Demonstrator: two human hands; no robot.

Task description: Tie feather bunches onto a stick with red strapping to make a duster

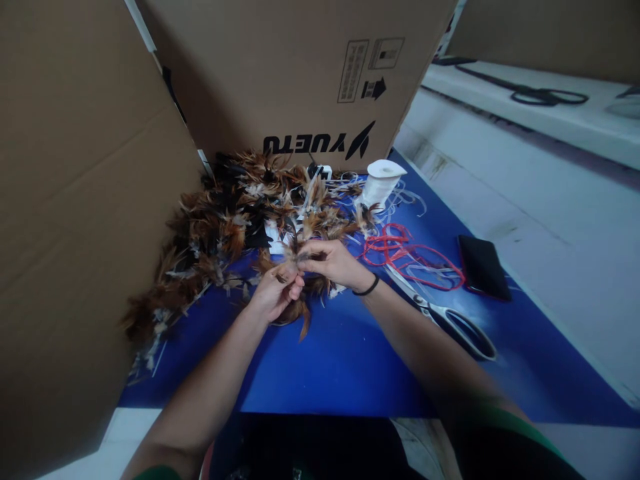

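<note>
Both of my hands meet over the blue table, at the near edge of a pile of brown and black feathers [225, 213]. My left hand [279, 291] is closed, thumb and fingers pinched on a small feather bunch [291, 257]. From the right, my right hand [334, 262], with a black band at the wrist, pinches the same bunch between thumb and forefinger. More brown feathers [300, 313] hang or lie just below the hands; whether they join the held bunch cannot be made out.
Right of the hands lie red cord [395, 247], scissors [450, 323] and a dark phone-like object [484, 267]. A white spool [381, 183] stands behind them on the blue table [320, 373]. Cardboard walls [280, 73] rise behind and at the left.
</note>
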